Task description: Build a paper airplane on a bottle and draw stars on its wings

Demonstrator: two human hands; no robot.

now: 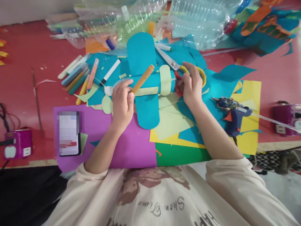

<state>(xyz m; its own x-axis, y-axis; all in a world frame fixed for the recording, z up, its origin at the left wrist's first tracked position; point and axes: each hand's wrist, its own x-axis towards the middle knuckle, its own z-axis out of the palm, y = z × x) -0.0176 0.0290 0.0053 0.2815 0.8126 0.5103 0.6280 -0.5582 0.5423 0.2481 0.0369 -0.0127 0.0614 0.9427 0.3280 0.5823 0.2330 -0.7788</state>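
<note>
Slanting from left hand [123, 102], between thumb and fingers: orange marker [143, 78]

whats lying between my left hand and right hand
In the head view, the blue winged model lies between your left hand and right hand, its pale green band toward the right. The orange marker slants above it.

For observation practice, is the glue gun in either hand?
No: the glue gun lies on coloured paper, apart from the left hand and right hand.
</note>
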